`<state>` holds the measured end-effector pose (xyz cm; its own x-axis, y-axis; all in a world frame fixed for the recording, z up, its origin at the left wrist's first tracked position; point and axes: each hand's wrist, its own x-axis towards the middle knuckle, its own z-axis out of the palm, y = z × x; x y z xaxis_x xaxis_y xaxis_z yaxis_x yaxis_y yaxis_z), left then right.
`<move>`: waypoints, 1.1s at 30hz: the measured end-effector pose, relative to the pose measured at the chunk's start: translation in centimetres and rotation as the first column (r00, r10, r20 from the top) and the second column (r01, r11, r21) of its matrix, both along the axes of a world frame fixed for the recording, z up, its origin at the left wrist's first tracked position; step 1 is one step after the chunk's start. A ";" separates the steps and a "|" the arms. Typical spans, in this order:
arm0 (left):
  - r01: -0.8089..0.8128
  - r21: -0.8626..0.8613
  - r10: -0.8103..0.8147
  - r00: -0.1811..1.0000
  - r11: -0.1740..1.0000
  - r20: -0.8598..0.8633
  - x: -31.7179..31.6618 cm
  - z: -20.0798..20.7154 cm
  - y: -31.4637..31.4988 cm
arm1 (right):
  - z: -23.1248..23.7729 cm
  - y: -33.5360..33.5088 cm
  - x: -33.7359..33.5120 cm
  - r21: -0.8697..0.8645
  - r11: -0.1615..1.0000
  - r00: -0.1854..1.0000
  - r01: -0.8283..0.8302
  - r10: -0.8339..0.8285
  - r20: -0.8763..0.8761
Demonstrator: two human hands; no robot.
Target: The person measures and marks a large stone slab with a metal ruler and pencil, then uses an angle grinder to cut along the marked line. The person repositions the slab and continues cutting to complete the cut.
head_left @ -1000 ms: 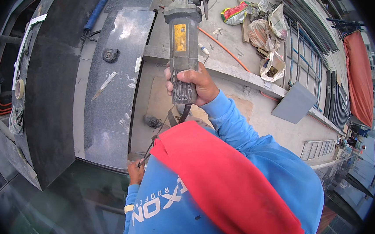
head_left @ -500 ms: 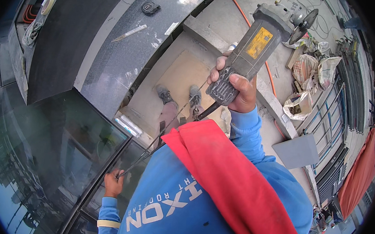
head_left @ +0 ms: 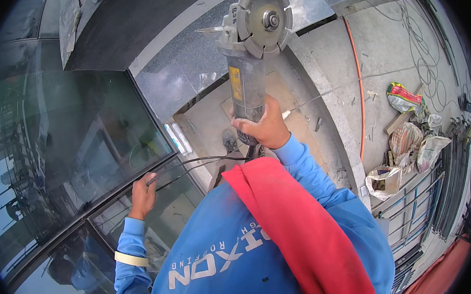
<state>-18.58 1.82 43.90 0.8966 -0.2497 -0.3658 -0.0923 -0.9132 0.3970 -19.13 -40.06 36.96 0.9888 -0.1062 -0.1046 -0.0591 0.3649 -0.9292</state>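
My right hand (head_left: 269,126) is wrapped round the rear handle of a grey angle grinder (head_left: 254,87) with a yellow label. The grinder points away from me. Its segmented cutting disc (head_left: 264,25) is turned flat toward my view, and no guard shows over the disc's visible face. From the grinder's rear end a black power cord (head_left: 204,158) runs left to my left hand (head_left: 143,198), which is closed on it beside the dark glass. Part of a pale pointed tool (head_left: 209,29) lies on the grey stone slab (head_left: 174,84), partly hidden behind the grinder head.
Dark glass panels (head_left: 93,130) with a black frame lie to the left. An orange hose (head_left: 361,85) crosses the concrete on the right, near a raised curb (head_left: 328,93). Open sacks (head_left: 383,182) and long metal bars (head_left: 448,175) stand farther right.
The grinder has swung left and turned, so its disc faces me instead of showing edge-on. My left hand keeps hold of the cord. The whole view has shifted too.
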 end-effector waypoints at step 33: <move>-0.332 -0.308 0.182 0.885 0.891 -0.428 19.6 -26.2 15.8 | -23.4 13.5 24.4 -0.433 0.887 0.790 -0.161 -0.148 -0.596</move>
<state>1.05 17.66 17.69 0.7577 -0.2110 -0.6176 0.3511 -0.6659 0.6582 5.24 -26.54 13.56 0.7358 -0.2865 -0.6136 -0.6556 -0.0745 -0.7514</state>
